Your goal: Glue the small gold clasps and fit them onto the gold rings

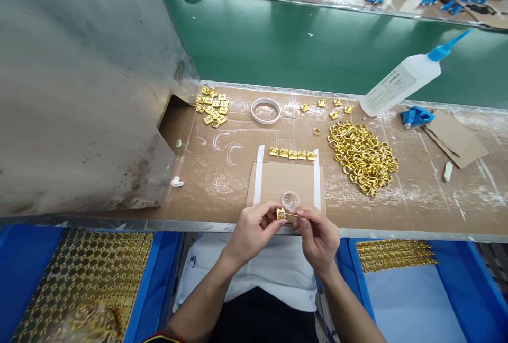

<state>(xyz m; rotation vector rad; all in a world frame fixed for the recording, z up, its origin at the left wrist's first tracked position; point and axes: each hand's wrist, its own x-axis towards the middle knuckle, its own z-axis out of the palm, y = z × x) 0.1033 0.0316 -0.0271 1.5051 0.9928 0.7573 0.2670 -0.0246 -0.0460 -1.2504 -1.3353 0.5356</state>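
Observation:
Near the front edge of the bench, my left hand [253, 226] pinches a small square gold-coloured metal piece [281, 213] between thumb and fingers. My right hand [320, 234] grips a thin stick [292, 215], its tip touching or very close to that piece. Just beyond my fingers a small clear round dish [291, 200] sits on a cardboard pad [288, 179] with white tape strips at both sides. A row of similar gold pieces [293, 155] lies along the pad's far edge.
A pile of gold rings [363, 158] lies to the right, loose gold pieces [212, 105] to the left. A tape roll [265, 111], a tilted white bottle [402, 83] and blue scraps [416, 116] are farther back. A metal panel [79, 83] blocks the left. Blue trays [482, 285] flank my lap.

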